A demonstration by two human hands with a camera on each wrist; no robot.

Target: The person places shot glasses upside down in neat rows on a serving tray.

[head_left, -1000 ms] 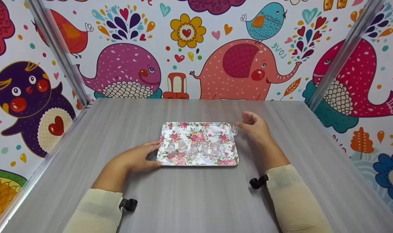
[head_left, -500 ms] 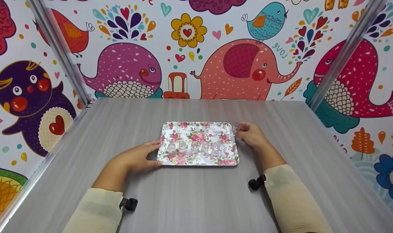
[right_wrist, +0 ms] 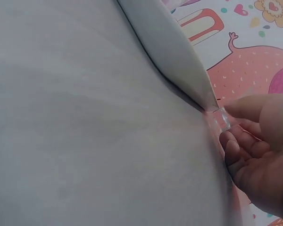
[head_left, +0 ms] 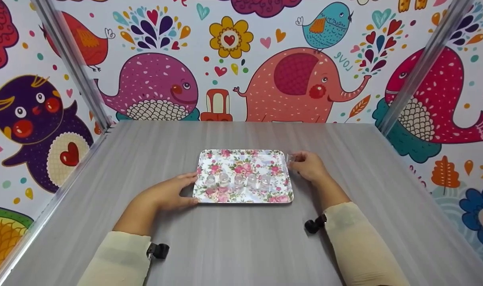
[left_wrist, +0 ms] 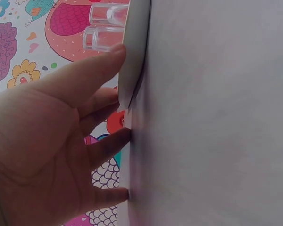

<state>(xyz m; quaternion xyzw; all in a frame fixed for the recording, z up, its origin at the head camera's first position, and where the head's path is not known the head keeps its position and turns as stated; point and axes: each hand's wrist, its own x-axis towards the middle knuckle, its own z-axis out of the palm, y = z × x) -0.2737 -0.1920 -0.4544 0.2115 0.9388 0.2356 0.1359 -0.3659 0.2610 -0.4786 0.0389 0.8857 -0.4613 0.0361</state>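
A white tray (head_left: 245, 156) with pink roses lies mid-table. Several small clear shot glasses (head_left: 239, 181) stand on it in a row across its nearer half; two of these glasses (left_wrist: 104, 38) show above the rim in the left wrist view. My left hand (head_left: 171, 193) rests against the tray's left end. Its thumb touches the rim near the front corner, and its fairly straight fingers (left_wrist: 111, 146) reach along the side and down to the tabletop. Beside the tray's far right edge, my right hand (head_left: 308, 165) pinches another clear shot glass (right_wrist: 221, 120) between thumb and fingers.
The grey wood-grain table (head_left: 241, 246) extends around the tray. Behind it rises a white wall with cartoon animals (head_left: 158, 87). Slanting metal posts (head_left: 420, 75) stand at the back corners. Small black cameras (head_left: 158, 251) sit on both sleeves.
My right hand has come down and slightly toward me beside the tray, its raised fingers closing around the glass there. The left hand, tray and row of glasses have stayed in place.
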